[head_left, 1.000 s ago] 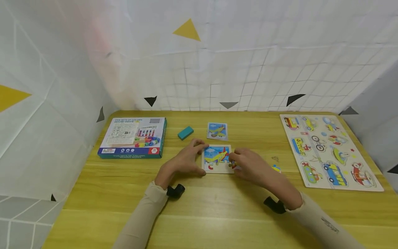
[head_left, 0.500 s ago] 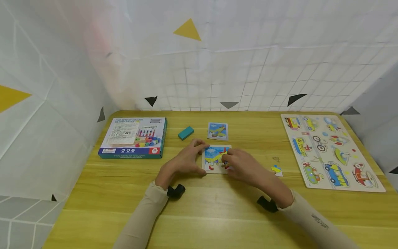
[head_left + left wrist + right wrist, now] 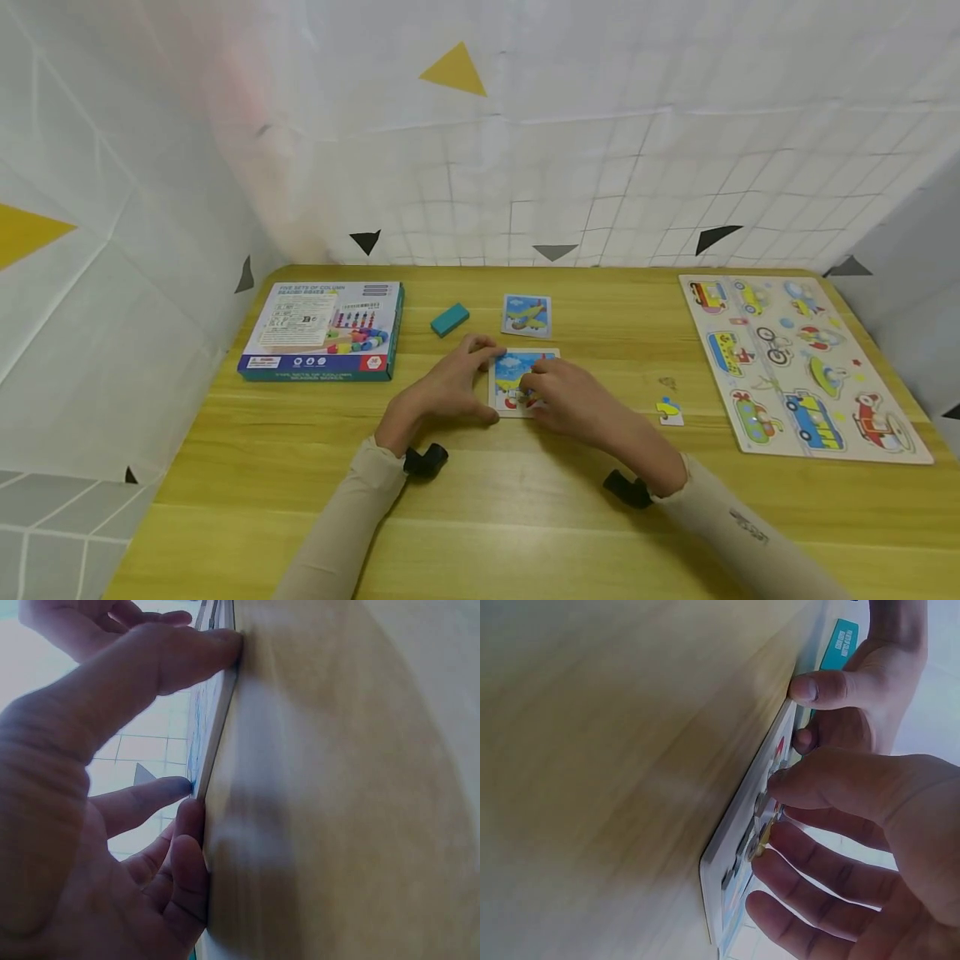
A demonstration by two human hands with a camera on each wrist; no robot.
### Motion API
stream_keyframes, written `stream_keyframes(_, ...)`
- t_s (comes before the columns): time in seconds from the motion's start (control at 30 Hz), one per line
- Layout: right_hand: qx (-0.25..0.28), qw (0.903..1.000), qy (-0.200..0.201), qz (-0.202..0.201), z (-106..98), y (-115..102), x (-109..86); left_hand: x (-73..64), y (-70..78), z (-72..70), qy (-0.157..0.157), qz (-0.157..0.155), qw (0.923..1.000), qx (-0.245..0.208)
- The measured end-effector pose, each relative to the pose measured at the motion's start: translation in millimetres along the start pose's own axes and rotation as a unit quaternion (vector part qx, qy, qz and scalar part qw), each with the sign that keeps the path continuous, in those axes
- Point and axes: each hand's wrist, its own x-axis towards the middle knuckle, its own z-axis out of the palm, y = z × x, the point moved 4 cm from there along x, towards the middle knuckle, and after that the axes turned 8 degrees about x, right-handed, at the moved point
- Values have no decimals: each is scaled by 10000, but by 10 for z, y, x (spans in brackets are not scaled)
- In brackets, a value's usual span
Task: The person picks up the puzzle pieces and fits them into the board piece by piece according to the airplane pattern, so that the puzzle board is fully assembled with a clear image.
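Observation:
A small wooden jigsaw board (image 3: 517, 362) with an airplane picture lies on the table between both hands. My left hand (image 3: 446, 387) grips its left side, thumb at the near corner and index fingertip at the far corner; the left wrist view shows the thumb (image 3: 187, 660) against the board's edge. My right hand (image 3: 577, 404) is over the board's right part and pinches a jigsaw piece (image 3: 763, 834) between thumb and fingers, low over the picture. The fingers hide much of that piece. A loose yellow-and-blue jigsaw piece (image 3: 669, 411) lies right of the right hand.
Behind the board lies an airplane picture card (image 3: 527, 317), with a teal block (image 3: 450, 320) to its left. A boxed bead set (image 3: 321, 332) sits at the left. A large vehicle peg puzzle (image 3: 802, 367) lies at the right. White sheeting stands behind the table.
The right hand has moved left across the board with its jigsaw piece, uncovering the loose piece on the table. The left hand has stayed at the board's left side.

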Motion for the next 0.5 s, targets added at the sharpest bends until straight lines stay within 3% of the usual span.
stream_keyframes(0.5, 274, 9993, -219, 138, 81, -23, 92, -3, 16, -16, 1, 63, 10000, -47)
